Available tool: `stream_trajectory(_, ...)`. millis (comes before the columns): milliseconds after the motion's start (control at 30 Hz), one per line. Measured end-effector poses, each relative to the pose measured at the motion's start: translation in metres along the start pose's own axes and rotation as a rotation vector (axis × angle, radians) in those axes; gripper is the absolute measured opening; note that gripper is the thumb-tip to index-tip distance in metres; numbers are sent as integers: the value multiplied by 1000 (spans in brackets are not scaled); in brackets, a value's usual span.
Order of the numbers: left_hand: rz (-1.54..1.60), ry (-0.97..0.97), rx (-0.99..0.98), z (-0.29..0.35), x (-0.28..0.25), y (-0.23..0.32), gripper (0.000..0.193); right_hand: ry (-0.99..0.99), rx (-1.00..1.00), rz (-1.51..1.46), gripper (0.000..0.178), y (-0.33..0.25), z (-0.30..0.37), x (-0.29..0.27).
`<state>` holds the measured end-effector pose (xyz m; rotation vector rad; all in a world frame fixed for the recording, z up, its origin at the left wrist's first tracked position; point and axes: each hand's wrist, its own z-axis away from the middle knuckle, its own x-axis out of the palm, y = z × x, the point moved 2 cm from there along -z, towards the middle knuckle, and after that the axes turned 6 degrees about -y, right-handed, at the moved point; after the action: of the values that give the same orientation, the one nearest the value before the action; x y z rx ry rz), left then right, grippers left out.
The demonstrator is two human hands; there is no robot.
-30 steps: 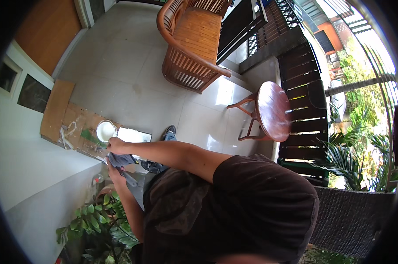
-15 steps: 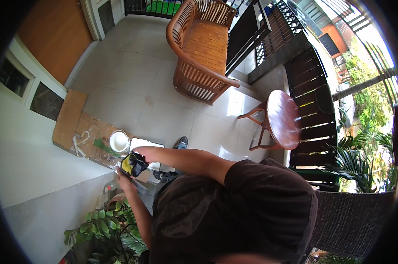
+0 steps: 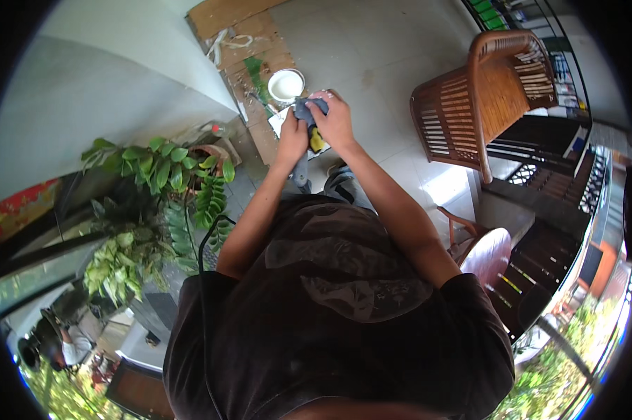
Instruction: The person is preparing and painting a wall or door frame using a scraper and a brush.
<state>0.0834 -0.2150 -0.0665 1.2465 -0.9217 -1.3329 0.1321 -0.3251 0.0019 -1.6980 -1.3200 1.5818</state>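
Observation:
Both hands are close together in front of me, above the floor and beside a white tub (image 3: 286, 86). My left hand (image 3: 294, 142) is closed at the lower left side of a soft blue-grey, cloth-like item (image 3: 309, 108). My right hand (image 3: 337, 120) grips the same item from the right, thumb on top. Between the hands, below the grey part, shows a yellow and black patch (image 3: 318, 140); whether it belongs to the same item I cannot tell. A white flat panel (image 3: 279, 120) lies partly hidden behind the hands.
Stained cardboard (image 3: 263, 143) covers the floor along the wall, with white strips (image 3: 221, 47) on it. Potted leafy plants (image 3: 158, 168) stand at left. A wooden bench (image 3: 501, 105) is at far right, with a round wooden table (image 3: 487, 257) nearer. A dark cord (image 3: 202, 280) runs down my left side.
My view has swung round, so the tub and hands now lie straight ahead at top centre. The soft item, mostly black and yellow before, now shows its blue-grey side.

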Motion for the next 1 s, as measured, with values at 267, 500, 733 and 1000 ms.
stream_trajectory(267, 158, -12, -114, 19, -22, 39, 29, -273, -114, 331, 14, -25, -3, 8)
stream_trajectory(500, 358, 105, -136, 22, -49, 61, 35, -196, -117, 220, 13, -52, -29, 14)
stream_trajectory(733, 468, 82, -119, 20, -65, 72, 46, -206, -207, 227, 10, -77, -27, 29)
stream_trajectory(1000, 373, 138, -84, 26, -68, 88, 44, -299, -208, 309, 12, -87, -35, 32)
